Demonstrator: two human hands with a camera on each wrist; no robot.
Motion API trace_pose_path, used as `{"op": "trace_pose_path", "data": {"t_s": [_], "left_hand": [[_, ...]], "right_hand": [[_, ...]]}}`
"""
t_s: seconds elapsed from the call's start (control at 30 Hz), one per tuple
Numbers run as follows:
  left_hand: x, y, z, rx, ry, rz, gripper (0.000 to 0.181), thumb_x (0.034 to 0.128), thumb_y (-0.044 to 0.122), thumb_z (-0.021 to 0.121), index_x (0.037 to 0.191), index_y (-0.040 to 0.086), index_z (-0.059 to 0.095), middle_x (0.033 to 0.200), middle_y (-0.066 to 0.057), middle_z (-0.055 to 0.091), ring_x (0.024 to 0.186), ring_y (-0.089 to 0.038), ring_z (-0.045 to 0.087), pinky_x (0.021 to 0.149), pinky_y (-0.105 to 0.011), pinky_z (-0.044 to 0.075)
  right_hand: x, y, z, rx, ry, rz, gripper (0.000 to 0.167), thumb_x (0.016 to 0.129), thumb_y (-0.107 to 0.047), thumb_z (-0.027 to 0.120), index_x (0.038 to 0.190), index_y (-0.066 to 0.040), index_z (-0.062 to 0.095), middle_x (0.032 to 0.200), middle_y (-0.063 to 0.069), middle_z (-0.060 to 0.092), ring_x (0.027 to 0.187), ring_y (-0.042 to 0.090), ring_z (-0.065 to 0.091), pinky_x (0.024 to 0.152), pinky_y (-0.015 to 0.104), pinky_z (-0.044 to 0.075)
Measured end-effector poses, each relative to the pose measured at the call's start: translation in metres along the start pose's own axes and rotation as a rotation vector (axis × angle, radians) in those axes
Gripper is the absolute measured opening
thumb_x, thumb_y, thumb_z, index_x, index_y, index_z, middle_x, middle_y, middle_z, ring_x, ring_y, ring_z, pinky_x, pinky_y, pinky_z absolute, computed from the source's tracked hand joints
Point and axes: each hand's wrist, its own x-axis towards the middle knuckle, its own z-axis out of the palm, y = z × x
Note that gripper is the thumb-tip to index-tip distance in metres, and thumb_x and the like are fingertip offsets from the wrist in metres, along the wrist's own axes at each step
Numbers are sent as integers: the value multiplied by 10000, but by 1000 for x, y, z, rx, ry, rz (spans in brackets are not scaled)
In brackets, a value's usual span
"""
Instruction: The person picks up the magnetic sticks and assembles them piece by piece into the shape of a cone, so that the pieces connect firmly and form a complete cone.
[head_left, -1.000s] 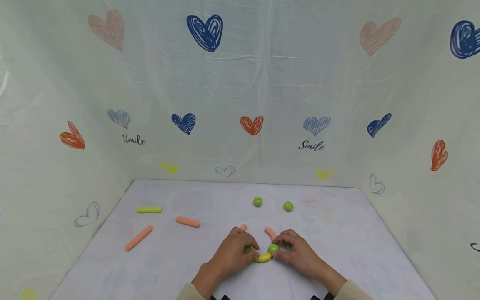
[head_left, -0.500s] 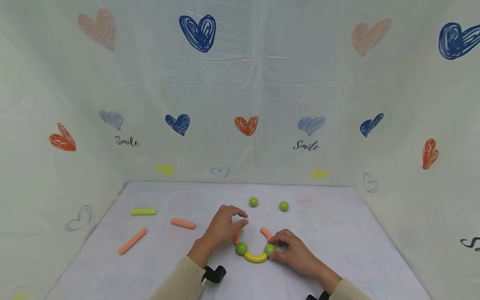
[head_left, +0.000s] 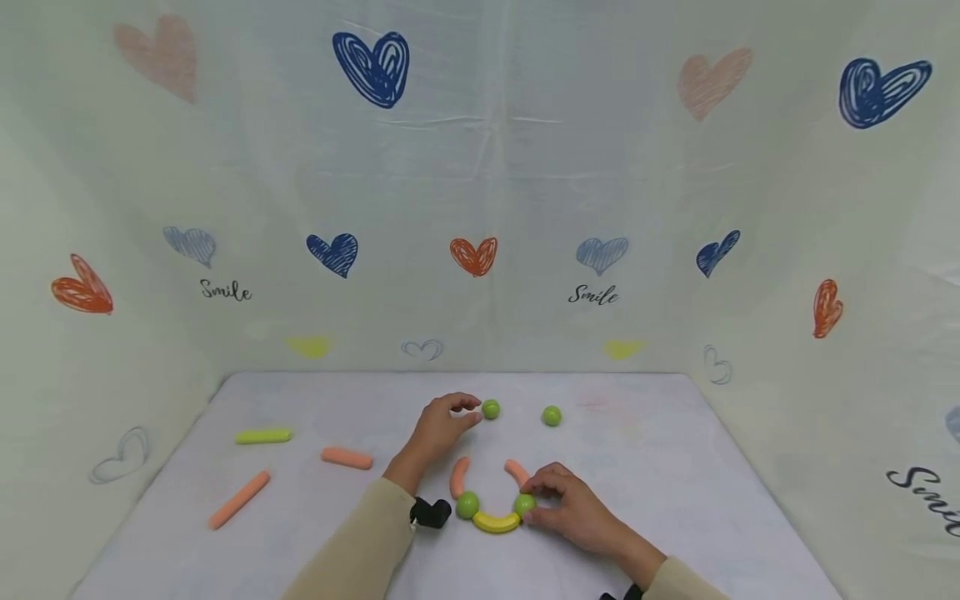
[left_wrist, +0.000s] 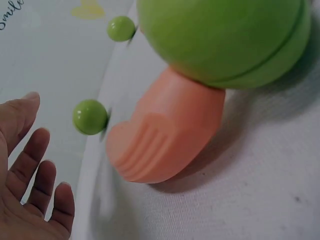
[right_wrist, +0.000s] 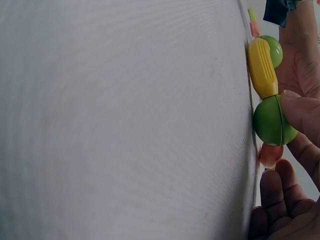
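Pale creased backdrop (head_left: pixel 420 183) — scribbled hearts (head_left: pixel 472 257), black "Smile" lettering (head_left: pixel 592 295), white-topped table (head_left: pixel 637 500) below, soft light

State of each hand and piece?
Left hand: open, holding nothing
Right hand: pinching right near ball
Right near ball: pinched, touching yellow curve
Left near ball: unheld, touching yellow curve
Yellow curve: unheld, a near ball at each end
Left coral curve: far end free
Right coral curve: far end free
Left far ball: loose, near left hand
Right far ball: loose
Green stick: loose
Right coral stick: loose
Left coral stick: loose
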Motion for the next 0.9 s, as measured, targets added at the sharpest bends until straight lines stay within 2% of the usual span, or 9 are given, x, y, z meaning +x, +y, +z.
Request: {"op": "trace_pose_path", "data": {"t_s": [0.1, 0.37, 0.53, 0.67, 0.8, 0.9], "left_hand": [[4, -2, 0, -47, -12, -27, 272, 991, 246, 759, 1253, 178, 744, 1281, -36, 701, 1284, -292, 583, 1076, -523, 493], [16, -8, -1, -89, -17, -33, 305, 973, 180, 763, 1270, 115, 736, 1311, -97, 687, 1295, -327, 573, 1079, -524, 484], [23, -14, 4, -30, -49, -28, 430, 965, 207, 776, 1378, 125, 686, 1359, -110, 659, 1299, -321, 569, 1097, -522, 469], [29, -16, 9, 45, -90, 22, 501, 973, 193, 767, 1451, 117, 637, 1394, -135, 639, 1301, -336, 572, 1123, -533, 454], [31, -15, 14, 112, -134, 76, 465, 963, 163, 770, 1416, 129, 670, 1409, -141, 636, 1268, -337, 586, 1112, -536, 464], [32, -13, 16, 102, -150, 81, 397, 956, 167, 778, 1347, 157, 710, 1389, -113, 651, 1255, -319, 584, 1105, -530, 467]], "right_hand": [[0, -1, 2, 16, -6, -14, 280, 898, -296, 856, 1149, -219, 760, 1159, -27, 628, 1067, 115, 574, 933, 230, 481], [0, -1, 7, 42, -21, -20, 270, 912, -293, 841, 1155, -210, 758, 1158, -20, 612, 1066, 104, 566, 938, 224, 471], [-2, -3, 7, 48, -25, -21, 256, 913, -281, 839, 1142, -206, 753, 1163, -17, 603, 1063, 104, 563, 937, 225, 473], [-2, -3, 5, 39, -16, -16, 247, 912, -277, 839, 1134, -215, 752, 1169, -23, 604, 1064, 99, 560, 938, 228, 475], [-3, -2, 2, 21, -6, -15, 252, 911, -283, 840, 1137, -213, 752, 1168, -26, 607, 1061, 105, 563, 933, 232, 480], [-3, -1, 0, 14, -2, -12, 256, 915, -287, 838, 1143, -212, 750, 1167, -27, 607, 1057, 110, 562, 928, 234, 480]]}}
